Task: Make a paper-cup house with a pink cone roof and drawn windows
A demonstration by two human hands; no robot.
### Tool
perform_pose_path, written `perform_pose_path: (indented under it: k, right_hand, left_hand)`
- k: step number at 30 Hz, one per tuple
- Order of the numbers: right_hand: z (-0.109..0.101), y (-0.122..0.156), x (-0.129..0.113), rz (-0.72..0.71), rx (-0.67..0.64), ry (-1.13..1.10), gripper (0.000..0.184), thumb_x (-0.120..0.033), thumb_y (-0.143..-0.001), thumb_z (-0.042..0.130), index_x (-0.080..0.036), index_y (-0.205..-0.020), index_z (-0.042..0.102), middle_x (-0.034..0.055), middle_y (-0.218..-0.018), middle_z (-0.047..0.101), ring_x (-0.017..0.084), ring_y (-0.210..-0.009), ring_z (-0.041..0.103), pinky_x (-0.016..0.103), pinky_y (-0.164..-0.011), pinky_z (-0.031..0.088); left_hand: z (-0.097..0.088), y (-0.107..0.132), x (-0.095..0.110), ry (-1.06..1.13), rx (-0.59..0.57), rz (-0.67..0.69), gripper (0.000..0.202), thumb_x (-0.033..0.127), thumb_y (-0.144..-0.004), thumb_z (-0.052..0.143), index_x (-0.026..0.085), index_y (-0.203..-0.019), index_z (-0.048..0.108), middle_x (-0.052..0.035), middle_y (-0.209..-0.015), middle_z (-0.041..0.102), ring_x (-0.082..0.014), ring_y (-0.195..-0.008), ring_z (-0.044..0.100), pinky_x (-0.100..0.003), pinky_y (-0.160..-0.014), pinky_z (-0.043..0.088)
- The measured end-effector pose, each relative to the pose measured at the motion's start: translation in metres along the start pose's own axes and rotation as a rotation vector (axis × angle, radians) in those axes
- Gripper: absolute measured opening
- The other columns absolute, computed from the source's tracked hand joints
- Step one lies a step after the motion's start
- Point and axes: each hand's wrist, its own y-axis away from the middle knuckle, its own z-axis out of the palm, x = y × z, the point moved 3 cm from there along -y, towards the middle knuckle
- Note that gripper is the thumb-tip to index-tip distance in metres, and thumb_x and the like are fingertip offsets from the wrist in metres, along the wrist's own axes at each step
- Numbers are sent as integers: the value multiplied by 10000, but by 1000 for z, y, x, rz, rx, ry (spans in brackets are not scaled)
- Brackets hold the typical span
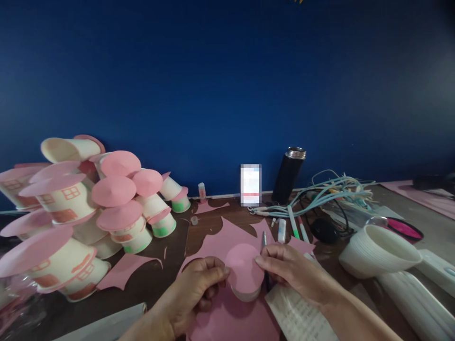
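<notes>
A round pink paper disc (244, 267) is pinched at its left edge by my left hand (199, 286) and at its right edge by my right hand (284, 265). Thumb and forefinger are closed on the paper on both sides. Just below the disc shows the pale lower part of a paper cup (246, 294); I cannot tell whether the two are joined. Beneath them lies cut pink paper (231, 322). A pen (264, 238) is close to my right fingers, and a sheet with handwriting (298, 315) lies under my right forearm.
Paper cups with pink disc roofs (117, 189) are piled at the left. Stacked white cups (378, 251) lie at the right, near a mouse (324, 230) and tangled cables (330, 192). A black bottle (288, 175) and a blurred-out upright rectangle (250, 184) stand by the blue wall.
</notes>
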Motion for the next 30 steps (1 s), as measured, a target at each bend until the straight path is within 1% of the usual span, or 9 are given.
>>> perform_pose_path:
  k: [8, 12, 15, 19, 25, 30]
  right_hand:
    - [0, 0, 0, -6, -3, 4, 457, -564, -793, 651, -199, -594, 459, -77, -517, 379, 78, -482, 274, 246, -473, 186]
    - [1, 0, -1, -29, -18, 4, 517, -623, -818, 594, -213, -581, 386, -84, -523, 324, 82, -491, 232, 254, -474, 163]
    - [3, 0, -2, -53, -37, 9, 530, -631, -843, 561, -214, -588, 358, -84, -550, 284, 85, -516, 223, 260, -482, 152]
    - [5, -1, 0, -34, -58, 9, 516, -617, -836, 589, -209, -604, 374, -87, -548, 289, 75, -505, 208, 258, -467, 131]
    - [5, -3, 6, -3, -54, -13, 491, -597, -810, 636, -199, -620, 421, -93, -541, 309, 63, -484, 224, 246, -450, 134]
    - [5, -4, 5, -8, -54, -26, 498, -595, -786, 664, -197, -609, 423, -98, -517, 323, 57, -473, 225, 247, -447, 130]
  left_hand:
    - [-1, -1, 1, 10, -17, -40, 344, 353, -592, 777, 180, -666, 490, 86, -541, 418, -26, -447, 272, -171, -408, 70]
    - [-1, 0, 0, 3, -26, -31, 336, 352, -605, 766, 179, -660, 483, 83, -545, 417, -25, -449, 280, -174, -408, 72]
    - [-1, 0, -1, -16, -26, -34, 326, 357, -618, 754, 181, -661, 483, 85, -535, 402, -28, -450, 270, -177, -410, 70]
    - [0, 0, -1, -34, -25, -32, 364, 396, -603, 764, 188, -656, 471, 89, -528, 382, -33, -450, 257, -188, -409, 61]
    - [1, -3, -2, -64, -21, -32, 465, 527, -625, 763, 196, -639, 436, 88, -508, 358, -42, -465, 233, -201, -420, 64]
    - [3, -4, -4, -34, -6, 20, 477, 531, -630, 768, 194, -632, 430, 87, -529, 352, -46, -482, 244, -205, -424, 74]
